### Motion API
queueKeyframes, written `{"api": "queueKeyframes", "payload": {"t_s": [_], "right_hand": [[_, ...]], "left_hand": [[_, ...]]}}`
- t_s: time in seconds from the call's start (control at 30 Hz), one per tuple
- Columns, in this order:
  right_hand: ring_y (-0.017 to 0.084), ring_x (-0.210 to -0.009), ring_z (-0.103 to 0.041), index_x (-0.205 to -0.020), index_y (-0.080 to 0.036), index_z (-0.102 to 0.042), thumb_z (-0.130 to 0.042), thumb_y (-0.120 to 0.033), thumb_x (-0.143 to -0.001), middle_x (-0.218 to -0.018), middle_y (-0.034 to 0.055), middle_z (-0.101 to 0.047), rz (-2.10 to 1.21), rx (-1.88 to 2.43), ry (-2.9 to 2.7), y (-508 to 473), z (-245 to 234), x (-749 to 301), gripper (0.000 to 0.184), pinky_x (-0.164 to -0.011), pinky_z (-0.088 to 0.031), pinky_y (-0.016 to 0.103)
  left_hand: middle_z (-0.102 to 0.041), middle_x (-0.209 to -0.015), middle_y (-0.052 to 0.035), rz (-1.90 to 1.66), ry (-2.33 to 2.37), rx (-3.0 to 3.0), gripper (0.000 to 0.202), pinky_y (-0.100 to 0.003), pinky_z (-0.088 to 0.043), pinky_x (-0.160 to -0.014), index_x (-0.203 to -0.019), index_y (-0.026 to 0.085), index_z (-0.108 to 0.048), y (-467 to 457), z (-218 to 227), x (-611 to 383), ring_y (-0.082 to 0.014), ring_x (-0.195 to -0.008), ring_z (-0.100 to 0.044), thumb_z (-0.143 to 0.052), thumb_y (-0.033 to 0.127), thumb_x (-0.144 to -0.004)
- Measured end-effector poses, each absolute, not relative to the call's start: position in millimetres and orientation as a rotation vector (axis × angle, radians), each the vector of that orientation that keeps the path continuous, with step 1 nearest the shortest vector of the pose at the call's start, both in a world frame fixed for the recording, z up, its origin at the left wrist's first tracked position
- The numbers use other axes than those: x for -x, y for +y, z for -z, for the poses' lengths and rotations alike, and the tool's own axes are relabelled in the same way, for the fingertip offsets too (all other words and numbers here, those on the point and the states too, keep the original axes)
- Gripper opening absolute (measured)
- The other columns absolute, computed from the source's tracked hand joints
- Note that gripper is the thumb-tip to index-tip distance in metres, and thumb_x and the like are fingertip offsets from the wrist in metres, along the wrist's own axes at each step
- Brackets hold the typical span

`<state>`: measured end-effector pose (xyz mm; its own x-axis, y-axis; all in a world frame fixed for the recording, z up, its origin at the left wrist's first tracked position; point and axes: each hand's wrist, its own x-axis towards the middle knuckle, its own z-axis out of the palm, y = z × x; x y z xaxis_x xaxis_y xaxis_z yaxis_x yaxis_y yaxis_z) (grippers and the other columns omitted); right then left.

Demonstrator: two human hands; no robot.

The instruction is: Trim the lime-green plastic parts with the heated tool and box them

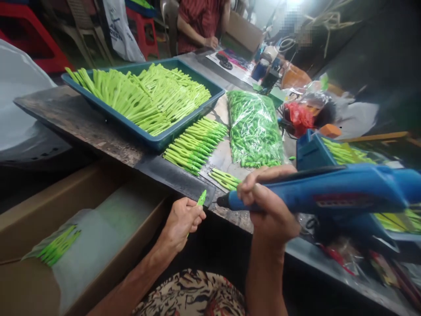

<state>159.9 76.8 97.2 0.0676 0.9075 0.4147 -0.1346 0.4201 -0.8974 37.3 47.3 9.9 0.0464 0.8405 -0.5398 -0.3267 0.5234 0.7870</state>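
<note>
My left hand (182,219) is closed around a small lime-green plastic piece (201,198), its tip poking up just below the table edge. My right hand (268,206) grips a blue glue gun (329,191) held level, with its dark nozzle (222,202) pointing left, a short gap from the green tip. Rows of finished green pieces (194,147) lie on the table beyond my hands, and a few more (225,177) lie closer.
A teal tray (158,138) heaped with green pieces sits at the back left. A clear bag of green parts (253,127) lies in the middle. A cardboard box (66,245) with a few green pieces stands at my lower left. Another person (200,22) sits at the far end.
</note>
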Motion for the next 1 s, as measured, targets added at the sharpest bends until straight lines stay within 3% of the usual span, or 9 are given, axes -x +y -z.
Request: {"api": "queueKeyframes", "payload": {"t_s": [0.13, 0.27, 0.47, 0.67, 1.0], "right_hand": [[0.011, -0.046, -0.047, -0.081, -0.019, -0.053, -0.057, -0.009, -0.068, -0.066, -0.0021, -0.057, -0.882, 0.717, -1.183, 67.8, -98.1, -179.9, 0.017, -0.047, -0.038, 0.027], [0.011, -0.045, -0.046, -0.081, -0.018, -0.055, -0.054, -0.007, -0.067, -0.067, 0.0001, -0.058, -0.842, 0.679, -1.134, 61.3, -100.3, -194.1, 0.018, -0.047, -0.038, 0.028], [0.012, -0.046, -0.047, -0.083, -0.018, -0.055, -0.053, -0.006, -0.068, -0.068, 0.0014, -0.059, -0.808, 0.687, -1.074, 54.1, -101.8, -212.0, 0.019, -0.048, -0.037, 0.029], [0.012, -0.046, -0.047, -0.084, -0.019, -0.055, -0.054, -0.007, -0.068, -0.070, 0.0014, -0.059, -0.781, 0.725, -1.018, 49.2, -95.0, -224.4, 0.021, -0.048, -0.036, 0.029], [0.012, -0.047, -0.047, -0.082, -0.020, -0.052, -0.056, -0.009, -0.067, -0.068, -0.0007, -0.059, -0.749, 0.748, -0.994, 51.0, -90.9, -228.9, 0.019, -0.048, -0.037, 0.029]], "left_hand": [[-0.054, -0.059, 0.0017, -0.895, 1.346, -0.787, 0.022, -0.017, -0.025, -0.041, -0.070, 0.016, -0.044, 42.3, -13.0, -35.9, -0.0066, -0.046, -0.039, -0.056, 0.035, -0.073], [-0.056, -0.064, 0.0019, -0.935, 1.546, -1.265, 0.012, -0.023, -0.038, -0.057, -0.081, 0.018, -0.052, 34.9, -14.6, -39.5, -0.0118, -0.060, -0.052, -0.046, 0.029, -0.084], [-0.064, -0.082, -0.0060, -1.127, 1.713, -1.984, 0.013, -0.029, -0.045, -0.072, -0.093, 0.017, -0.057, 36.9, -8.2, -51.8, -0.0184, -0.078, -0.060, -0.046, 0.018, -0.086], [-0.065, -0.079, -0.0086, -1.145, 1.745, -2.342, 0.011, -0.032, -0.048, -0.070, -0.092, 0.013, -0.055, 44.0, -7.6, -57.4, -0.0212, -0.076, -0.061, -0.049, 0.012, -0.084], [-0.064, -0.079, -0.0090, -1.079, 1.688, -2.444, 0.011, -0.032, -0.049, -0.069, -0.093, 0.012, -0.055, 47.7, -6.9, -62.4, -0.0212, -0.075, -0.061, -0.048, 0.010, -0.084]]}}
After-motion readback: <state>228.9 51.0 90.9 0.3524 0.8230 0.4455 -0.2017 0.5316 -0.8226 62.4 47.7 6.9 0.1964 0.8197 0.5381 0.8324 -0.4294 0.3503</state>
